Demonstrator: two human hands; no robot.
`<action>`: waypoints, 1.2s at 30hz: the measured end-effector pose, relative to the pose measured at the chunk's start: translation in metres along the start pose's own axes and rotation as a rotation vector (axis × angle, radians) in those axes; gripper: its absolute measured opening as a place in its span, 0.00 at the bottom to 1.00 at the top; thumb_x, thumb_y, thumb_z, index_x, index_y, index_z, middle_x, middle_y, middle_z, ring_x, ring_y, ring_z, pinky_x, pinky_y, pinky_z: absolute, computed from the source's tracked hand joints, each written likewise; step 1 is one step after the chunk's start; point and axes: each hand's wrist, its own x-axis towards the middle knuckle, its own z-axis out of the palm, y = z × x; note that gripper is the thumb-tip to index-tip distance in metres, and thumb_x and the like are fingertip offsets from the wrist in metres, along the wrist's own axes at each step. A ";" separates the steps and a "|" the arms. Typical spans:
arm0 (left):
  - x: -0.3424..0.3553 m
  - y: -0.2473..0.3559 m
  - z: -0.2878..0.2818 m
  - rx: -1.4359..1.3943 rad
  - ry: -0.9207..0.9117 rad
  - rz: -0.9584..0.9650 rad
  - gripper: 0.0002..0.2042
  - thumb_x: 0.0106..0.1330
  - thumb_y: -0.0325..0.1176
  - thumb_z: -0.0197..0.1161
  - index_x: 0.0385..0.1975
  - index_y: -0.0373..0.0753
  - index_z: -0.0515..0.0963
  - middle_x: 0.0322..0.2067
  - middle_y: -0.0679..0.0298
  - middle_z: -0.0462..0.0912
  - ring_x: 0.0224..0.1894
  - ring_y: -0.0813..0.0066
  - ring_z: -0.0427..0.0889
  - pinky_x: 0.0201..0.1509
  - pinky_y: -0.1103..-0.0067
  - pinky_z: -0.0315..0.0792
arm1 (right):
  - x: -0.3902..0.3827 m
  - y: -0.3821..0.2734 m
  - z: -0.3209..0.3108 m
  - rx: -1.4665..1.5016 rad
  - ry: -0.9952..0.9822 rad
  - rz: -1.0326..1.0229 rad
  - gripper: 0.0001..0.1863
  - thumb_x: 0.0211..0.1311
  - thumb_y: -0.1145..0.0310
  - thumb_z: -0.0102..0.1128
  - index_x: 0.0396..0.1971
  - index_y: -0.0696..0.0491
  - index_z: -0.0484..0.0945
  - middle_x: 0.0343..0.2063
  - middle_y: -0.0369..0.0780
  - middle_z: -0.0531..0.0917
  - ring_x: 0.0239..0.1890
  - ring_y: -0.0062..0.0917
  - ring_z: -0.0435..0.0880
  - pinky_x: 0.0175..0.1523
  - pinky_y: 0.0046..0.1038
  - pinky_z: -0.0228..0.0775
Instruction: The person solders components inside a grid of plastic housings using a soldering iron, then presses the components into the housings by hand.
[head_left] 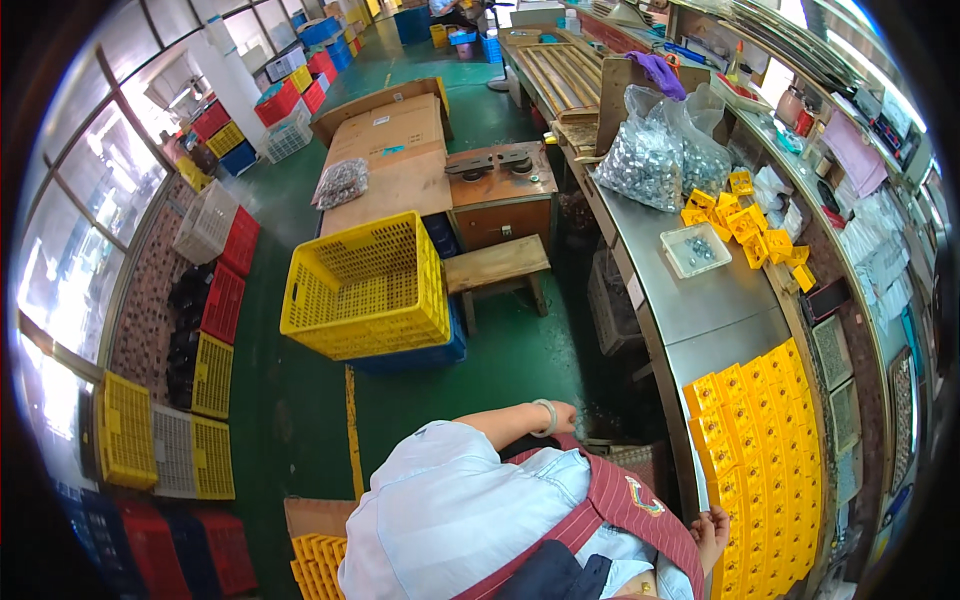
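Rows of small yellow boxes [765, 440] already stood packed edge to edge along the near end of the steel bench [690, 310], which I took to be the finished share of the work; farther up, a loose heap of the same yellow boxes [745, 225] lay unsorted beside a shallow clear tray [695, 250] with a few metal bits in it, and two big clear bags of silvery parts [665, 150] stood nearly full, so plenty seemed left. The person's right hand [712, 530] rested at the near edge of the packed rows, fingers loosely spread, holding nothing I could make out. The left hand [562, 415], a pale bangle on its wrist, was drawn back toward the body, apart from the bench; whether it gripped anything I could not tell, since it was curled and partly hidden.

Around them the green floor carried a tall yellow crate [365, 285] on a blue one, a wooden stool [497, 268], a cardboard-topped table [385, 160], and stacks of red, yellow and white crates [215, 300] under the windows
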 end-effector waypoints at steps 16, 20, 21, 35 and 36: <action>0.037 0.130 0.058 0.060 -0.097 0.144 0.16 0.52 0.42 0.59 0.36 0.37 0.79 0.35 0.50 0.82 0.41 0.53 0.80 0.46 0.67 0.73 | -0.009 0.024 -0.116 -0.071 0.086 0.054 0.11 0.56 0.77 0.57 0.40 0.55 0.72 0.24 0.31 0.71 0.21 0.11 0.68 0.24 0.11 0.57; 0.138 0.165 0.018 0.065 -0.102 0.159 0.15 0.54 0.39 0.59 0.35 0.36 0.79 0.28 0.54 0.83 0.34 0.59 0.82 0.41 0.69 0.75 | 0.049 -0.006 -0.137 -0.020 0.202 0.028 0.10 0.59 0.73 0.56 0.41 0.56 0.73 0.23 0.30 0.71 0.21 0.12 0.65 0.25 0.15 0.55; 0.172 0.169 0.017 0.044 -0.215 0.104 0.14 0.56 0.37 0.60 0.38 0.35 0.78 0.32 0.56 0.83 0.37 0.63 0.82 0.42 0.71 0.75 | 0.062 -0.016 -0.145 -0.002 0.252 0.017 0.10 0.59 0.73 0.56 0.42 0.56 0.74 0.25 0.30 0.73 0.24 0.12 0.67 0.27 0.16 0.57; 0.407 0.360 0.071 0.235 -0.653 0.510 0.15 0.60 0.34 0.61 0.44 0.36 0.73 0.38 0.56 0.78 0.39 0.65 0.80 0.44 0.75 0.74 | 0.083 0.043 -0.247 0.317 0.864 0.051 0.10 0.58 0.77 0.54 0.40 0.57 0.73 0.29 0.34 0.78 0.30 0.15 0.75 0.38 0.18 0.70; 0.403 0.380 0.072 0.261 -0.684 0.545 0.15 0.60 0.34 0.61 0.45 0.36 0.73 0.38 0.56 0.78 0.41 0.65 0.79 0.46 0.75 0.73 | 0.085 0.046 -0.250 0.331 0.856 0.052 0.10 0.57 0.77 0.54 0.40 0.57 0.73 0.28 0.34 0.77 0.30 0.15 0.75 0.38 0.18 0.70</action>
